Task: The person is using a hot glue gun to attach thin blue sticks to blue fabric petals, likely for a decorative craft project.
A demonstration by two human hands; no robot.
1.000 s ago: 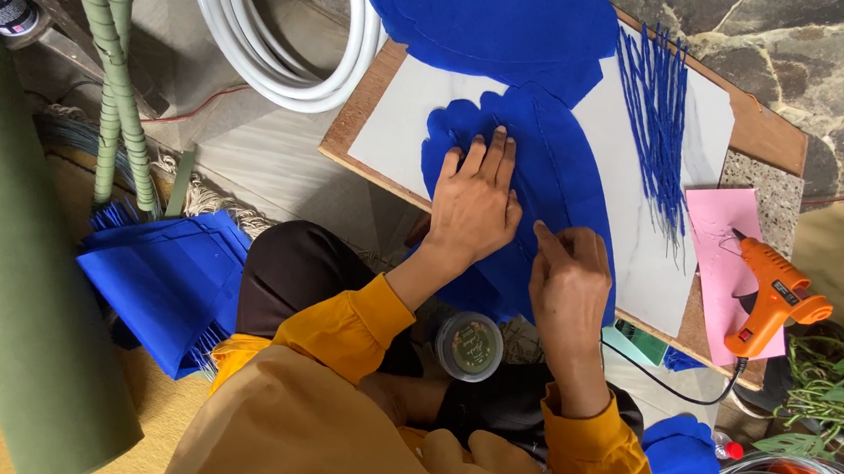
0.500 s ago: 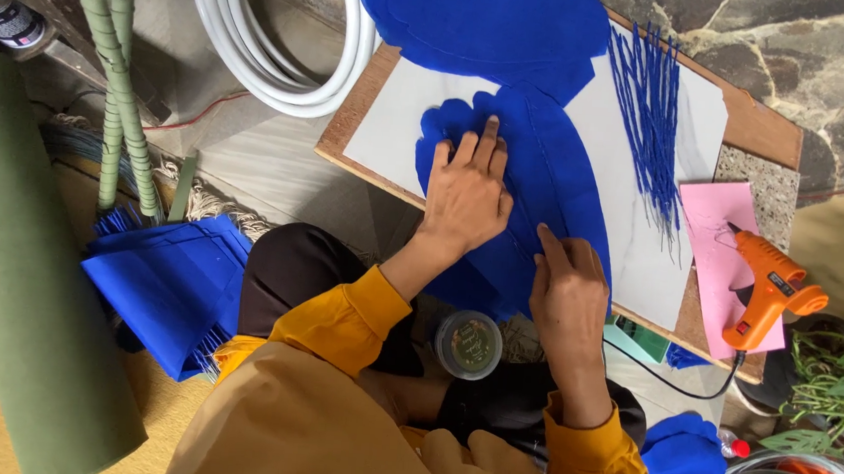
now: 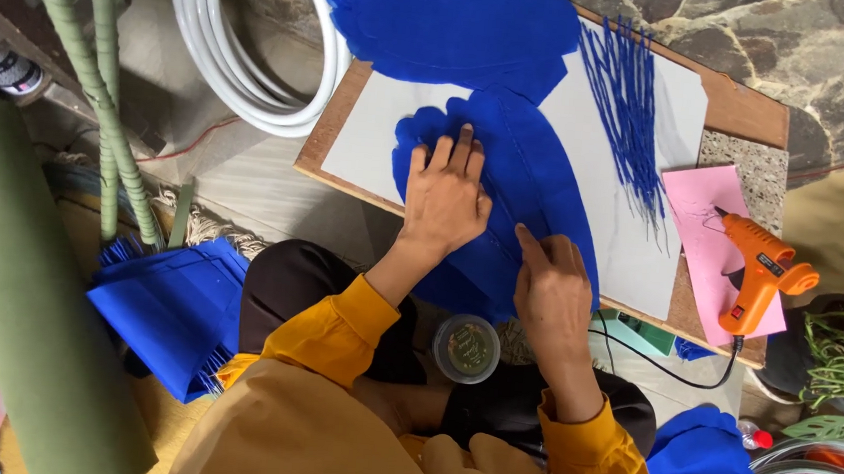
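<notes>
A large blue petal-shaped foam sheet (image 3: 536, 191) lies on white paper (image 3: 380, 138) over a wooden board (image 3: 743, 107). My left hand (image 3: 445, 199) presses flat on the sheet's left half, fingers spread toward its scalloped top edge. My right hand (image 3: 550, 287) rests on the sheet's lower right part, forefinger pointing up-left along a crease. Neither hand holds anything. A second, bigger blue sheet (image 3: 454, 19) overlaps the board's far edge.
Thin blue strips (image 3: 627, 113) lie right of the sheet. An orange glue gun (image 3: 760, 274) sits on pink paper (image 3: 705, 214) at the board's right end. A white hose coil (image 3: 240, 62), green roll (image 3: 16, 295), folded blue sheets (image 3: 171, 308) and a small round tub (image 3: 466, 348) surround me.
My left hand slid a little up and left over the blue sheet. My right hand stayed low on the sheet, its forefinger shifting slightly.
</notes>
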